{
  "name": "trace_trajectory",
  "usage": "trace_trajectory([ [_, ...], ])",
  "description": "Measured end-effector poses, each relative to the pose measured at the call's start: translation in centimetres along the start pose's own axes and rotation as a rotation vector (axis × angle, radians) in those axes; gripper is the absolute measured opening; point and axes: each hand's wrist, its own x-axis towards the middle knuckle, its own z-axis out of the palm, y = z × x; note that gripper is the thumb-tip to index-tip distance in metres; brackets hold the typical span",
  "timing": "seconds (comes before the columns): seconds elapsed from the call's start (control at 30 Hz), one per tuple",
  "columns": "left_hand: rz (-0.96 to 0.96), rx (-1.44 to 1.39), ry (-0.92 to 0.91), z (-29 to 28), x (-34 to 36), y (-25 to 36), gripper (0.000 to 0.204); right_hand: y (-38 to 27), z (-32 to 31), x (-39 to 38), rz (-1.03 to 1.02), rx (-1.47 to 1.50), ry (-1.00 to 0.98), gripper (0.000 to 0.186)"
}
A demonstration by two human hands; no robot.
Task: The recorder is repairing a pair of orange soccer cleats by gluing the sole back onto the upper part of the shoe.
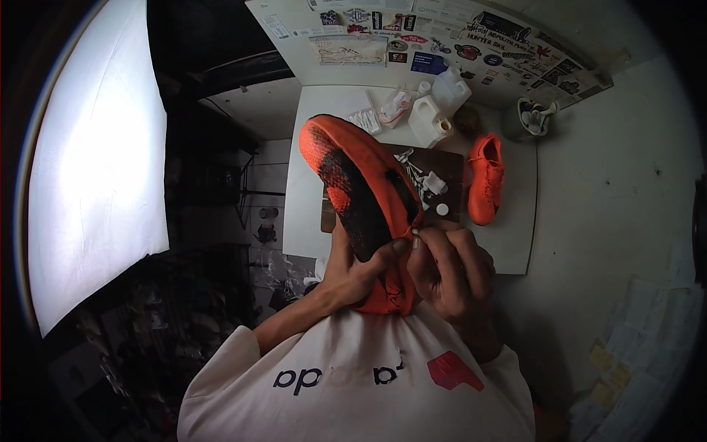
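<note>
Nearest is the person's pale shirt [331, 368], and just beyond its front the orange and black shoe [372, 188] is held up in both hands, tilted, its far end pointing up and to the left, in front of the table [514, 247]. The left hand [345, 278] wraps the shoe's near part from the left, its grip firm, thumb pressed along the side. The right hand [453, 269] has its fingertips pressed together at the shoe's right edge, pinching a small white bit [415, 234], too small to identify. The step in hand looks like close work on one spot of that edge; the next move seems to call for a steady left hand while the right works the spot with small, light strokes. Past the shoe, a dark board [454, 163] on the table carries white sticks [409, 168], a crumpled wad [434, 183] and a round cap [442, 209]. To its right lies a second shoe [486, 180], orange. Farther back stand a clear box [364, 121], a plastic bag [395, 105] and two jugs [425, 124], before a stickered panel [442, 40].
</note>
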Motion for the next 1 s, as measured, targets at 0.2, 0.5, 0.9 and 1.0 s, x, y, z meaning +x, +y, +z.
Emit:
trace_trajectory([
  [0.2,-0.047,-0.007,0.015,0.0,-0.1,0.1,0.062,0.0,0.4,0.0,-0.013,0.025,0.022,0.017],
  [0.5,-0.118,-0.034,-0.040,-0.9,-0.3,0.0,0.077,0.2,-0.6,-0.2,0.144,0.179,0.047,0.021],
  [0.9,-0.044,-0.064,-0.092,0.3,0.0,1.0,0.052,0.0,-0.5,0.3,0.081,0.109,0.090,0.019],
  [1.0,-0.031,-0.064,-0.080,0.4,0.0,0.8,0.046,0.1,-0.4,-0.1,0.087,0.090,0.082,0.016],
])
